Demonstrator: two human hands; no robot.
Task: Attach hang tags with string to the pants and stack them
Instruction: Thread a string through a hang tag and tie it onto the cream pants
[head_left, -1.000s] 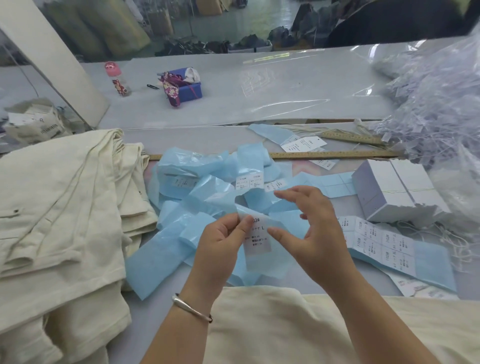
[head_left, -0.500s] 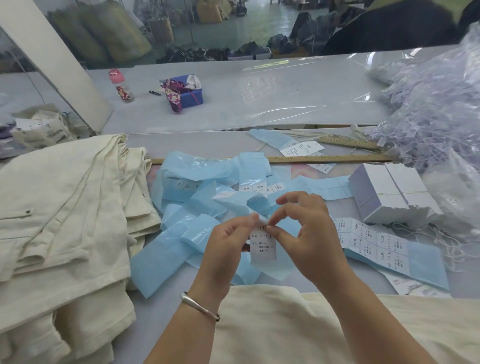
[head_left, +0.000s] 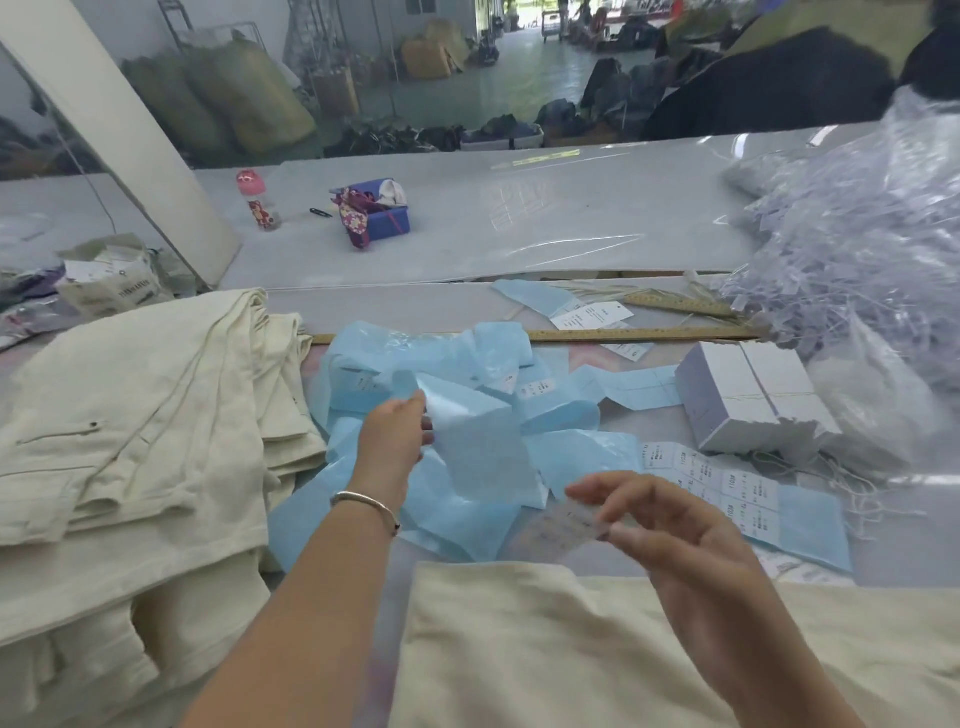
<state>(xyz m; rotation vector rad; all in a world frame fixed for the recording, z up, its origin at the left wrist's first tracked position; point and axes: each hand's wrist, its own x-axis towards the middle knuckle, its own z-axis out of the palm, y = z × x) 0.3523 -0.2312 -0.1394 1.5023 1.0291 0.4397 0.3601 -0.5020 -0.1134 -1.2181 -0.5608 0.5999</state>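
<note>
The left hand (head_left: 397, 441) pinched a blue backing strip (head_left: 483, 447) above the blue pile, while the right hand (head_left: 670, 525) pinched a white sticker (head_left: 563, 525) over cream pants (head_left: 519, 649) on the table.

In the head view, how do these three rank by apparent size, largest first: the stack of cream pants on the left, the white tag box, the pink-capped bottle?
1. Stack of cream pants, clearly the largest.
2. White tag box.
3. Pink-capped bottle, the smallest, though it stands farther from the camera, which shrinks it.
</note>
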